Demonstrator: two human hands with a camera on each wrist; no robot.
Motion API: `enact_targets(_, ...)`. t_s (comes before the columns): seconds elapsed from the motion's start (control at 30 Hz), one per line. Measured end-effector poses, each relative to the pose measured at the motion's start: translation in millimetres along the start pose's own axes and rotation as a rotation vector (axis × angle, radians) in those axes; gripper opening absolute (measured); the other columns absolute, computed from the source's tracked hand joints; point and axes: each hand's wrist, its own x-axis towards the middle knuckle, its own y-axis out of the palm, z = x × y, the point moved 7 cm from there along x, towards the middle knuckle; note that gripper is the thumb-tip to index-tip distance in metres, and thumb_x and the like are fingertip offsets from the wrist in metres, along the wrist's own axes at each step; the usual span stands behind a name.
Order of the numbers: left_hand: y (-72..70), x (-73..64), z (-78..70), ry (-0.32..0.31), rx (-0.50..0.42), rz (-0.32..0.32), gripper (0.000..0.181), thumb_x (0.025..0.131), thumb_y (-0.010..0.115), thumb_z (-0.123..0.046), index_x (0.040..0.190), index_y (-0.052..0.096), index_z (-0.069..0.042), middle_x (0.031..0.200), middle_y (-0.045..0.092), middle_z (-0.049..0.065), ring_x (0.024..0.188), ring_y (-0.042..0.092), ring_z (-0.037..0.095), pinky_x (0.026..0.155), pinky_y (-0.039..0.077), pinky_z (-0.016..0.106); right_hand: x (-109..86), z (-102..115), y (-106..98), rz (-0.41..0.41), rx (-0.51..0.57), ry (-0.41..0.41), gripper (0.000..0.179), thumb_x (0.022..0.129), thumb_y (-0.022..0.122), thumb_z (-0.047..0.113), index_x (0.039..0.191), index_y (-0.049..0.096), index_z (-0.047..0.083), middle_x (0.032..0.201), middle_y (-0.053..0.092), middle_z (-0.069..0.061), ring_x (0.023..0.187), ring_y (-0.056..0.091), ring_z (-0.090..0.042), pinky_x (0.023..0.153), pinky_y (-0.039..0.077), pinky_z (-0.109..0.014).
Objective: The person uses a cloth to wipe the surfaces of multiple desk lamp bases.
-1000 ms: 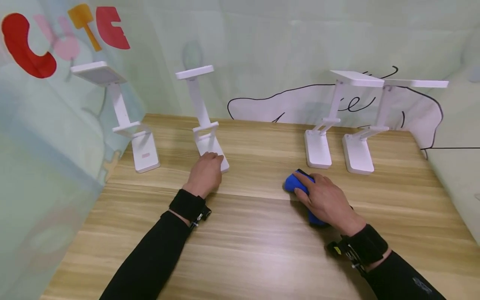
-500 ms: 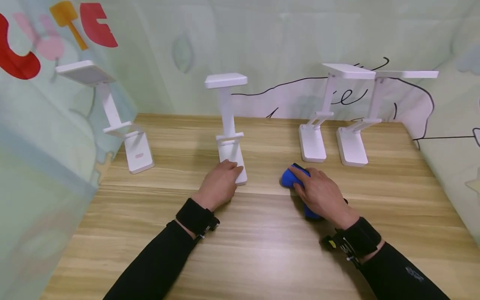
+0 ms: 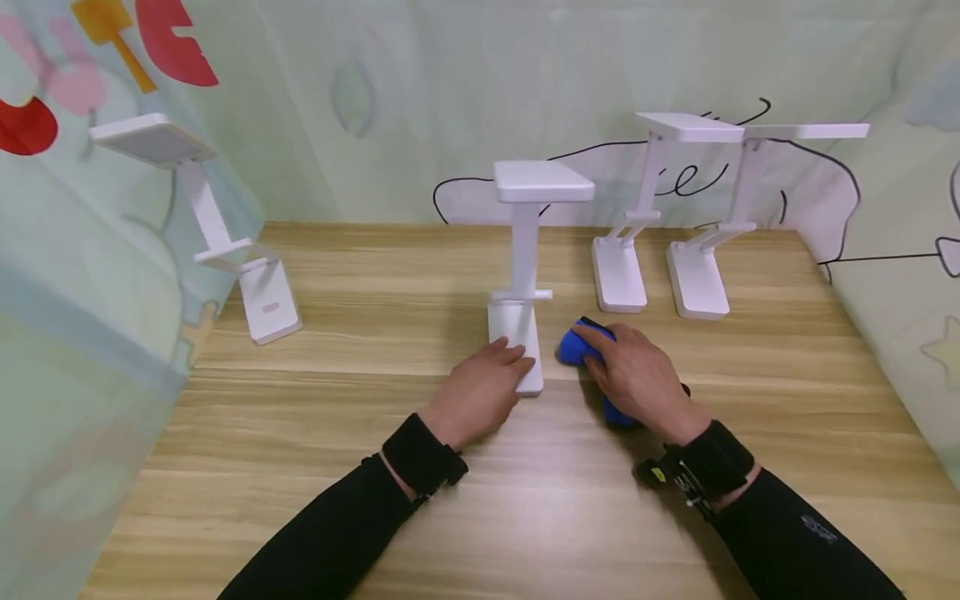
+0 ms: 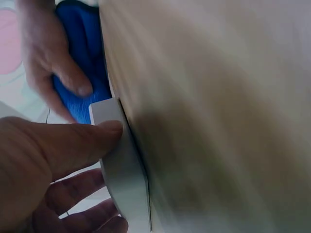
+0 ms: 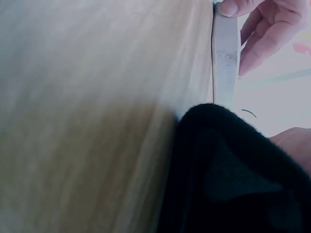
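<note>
My left hand (image 3: 480, 392) grips the near end of a white desk lamp's base, with the lamp (image 3: 525, 250) upright and its flat head on top. The left wrist view shows the thumb along one edge of the lamp base (image 4: 126, 179) and the fingers at its far side. Just to the right, my right hand (image 3: 641, 379) holds a bunched blue cloth (image 3: 573, 348) with black edging against the table, partly covering it. Up close in the right wrist view, the cloth's dark edge (image 5: 201, 121) rises in front of the lamp base.
Two more white lamps, one at the back (image 3: 620, 279) and one farther right (image 3: 697, 283), stand beyond my right hand. Another lamp (image 3: 270, 304) is at the far left. A printed fabric backdrop (image 3: 420, 100) borders the wooden table (image 3: 360, 333) behind and at the sides.
My left hand has brought its lamp rightward and nearer to me, close to the blue cloth. The right hand keeps hold of the cloth at about the same place. The head view has shifted slightly.
</note>
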Motion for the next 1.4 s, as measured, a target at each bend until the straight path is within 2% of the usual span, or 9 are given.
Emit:
enact_targets(0.13, 0.6, -3.7, -2.5, 0.019, -0.129, 0.032, 0.053, 0.1, 0.073, -0.02, 0.148, 0.059, -0.005, 0.154, 0.057, 0.013, 0.147, 0.051, 0.031, 0.122, 0.04, 0.04, 3.2, 2.8, -4.4, 0.008, 0.01, 0.004, 0.048, 0.098, 0.074, 0.016, 0.144, 0.064, 0.009, 0.111, 0.066, -0.026, 0.09, 0.067, -0.036, 0.074, 0.06, -0.052)
enact_targets(0.27, -3.0, -10.3, 12.7, -0.012, -0.236, 0.032, 0.06, 0.099, 0.075, -0.026, 0.151, 0.056, -0.002, 0.158, 0.052, 0.018, 0.149, 0.047, 0.033, 0.121, 0.041, 0.043, 4.6, 18.1, -19.7, -0.047, 0.053, 0.001, 0.045, 0.097, 0.075, 0.015, 0.141, 0.066, 0.009, 0.108, 0.065, -0.023, 0.086, 0.066, -0.032, 0.069, 0.06, -0.05)
enact_targets(0.5, 0.8, -7.0, 20.4, 0.033, -0.177, 0.046, 0.07, 0.099, 0.075, -0.038, 0.152, 0.053, 0.002, 0.159, 0.05, 0.023, 0.149, 0.047, 0.036, 0.117, 0.046, 0.043, 23.3, 54.2, -19.5, -0.165, 0.034, -0.115, 0.041, 0.095, 0.079, 0.019, 0.132, 0.068, 0.009, 0.11, 0.067, -0.022, 0.091, 0.069, -0.035, 0.069, 0.061, -0.05)
enact_targets(0.67, -0.1, -2.0, 16.8, 0.069, -0.121, 0.062, 0.07, 0.1, 0.074, -0.038, 0.153, 0.052, 0.001, 0.159, 0.05, 0.021, 0.148, 0.048, 0.037, 0.112, 0.05, 0.042, 37.3, 65.5, -2.5, -0.143, -0.161, -0.251, 0.042, 0.096, 0.078, 0.023, 0.136, 0.071, 0.01, 0.112, 0.068, -0.028, 0.091, 0.07, -0.036, 0.072, 0.061, -0.045)
enact_targets(0.77, -1.8, -1.9, 17.4, 0.054, -0.129, 0.081, 0.07, 0.1, 0.073, -0.039, 0.153, 0.052, 0.002, 0.16, 0.048, 0.021, 0.149, 0.047, 0.037, 0.112, 0.051, 0.043, 40.4, 64.8, 2.1, -0.087, -0.231, -0.277, 0.051, 0.096, 0.079, 0.028, 0.143, 0.068, 0.014, 0.117, 0.066, -0.032, 0.09, 0.071, -0.036, 0.07, 0.062, -0.043)
enact_targets(0.93, -3.9, -5.7, 22.1, 0.026, -0.138, 0.086, 0.068, 0.1, 0.073, -0.04, 0.151, 0.054, 0.002, 0.158, 0.05, 0.024, 0.149, 0.047, 0.036, 0.113, 0.049, 0.043, 47.0, 63.3, 2.6, -0.003, -0.249, -0.254, 0.05, 0.097, 0.076, 0.024, 0.146, 0.065, 0.017, 0.111, 0.068, -0.031, 0.087, 0.07, -0.034, 0.054, 0.059, -0.041)
enact_targets(1.2, -2.6, -1.5, 18.2, 0.1, -0.182, 0.039, 0.066, 0.099, 0.075, -0.039, 0.147, 0.058, 0.002, 0.156, 0.053, 0.022, 0.144, 0.052, 0.034, 0.109, 0.053, 0.042, 52.0, 72.4, -7.5, -0.084, -0.18, -0.088, 0.034, 0.098, 0.073, 0.023, 0.128, 0.069, 0.006, 0.074, 0.065, -0.017, 0.067, 0.068, -0.033, 0.043, 0.052, -0.044)
enact_targets(1.3, -1.8, -0.7, 18.6, 0.088, -0.204, 0.036, 0.056, 0.097, 0.077, -0.039, 0.137, 0.066, -0.001, 0.138, 0.068, 0.015, 0.126, 0.065, 0.028, 0.099, 0.057, 0.039, 50.4, 73.7, -2.8, -0.009, -0.059, -0.085, 0.041, 0.101, 0.069, 0.028, 0.137, 0.068, 0.009, 0.099, 0.071, -0.029, 0.088, 0.073, -0.04, 0.056, 0.059, -0.049)
enact_targets(1.4, -0.5, -0.9, 19.4, 0.073, -0.211, 0.044, 0.045, 0.097, 0.078, -0.039, 0.126, 0.07, -0.006, 0.117, 0.073, 0.006, 0.106, 0.069, 0.023, 0.09, 0.058, 0.039, 48.4, 70.7, 5.0, 0.16, 0.024, -0.104, 0.048, 0.104, 0.061, 0.031, 0.15, 0.061, 0.017, 0.128, 0.06, -0.038, 0.109, 0.067, -0.044, 0.075, 0.061, -0.054)
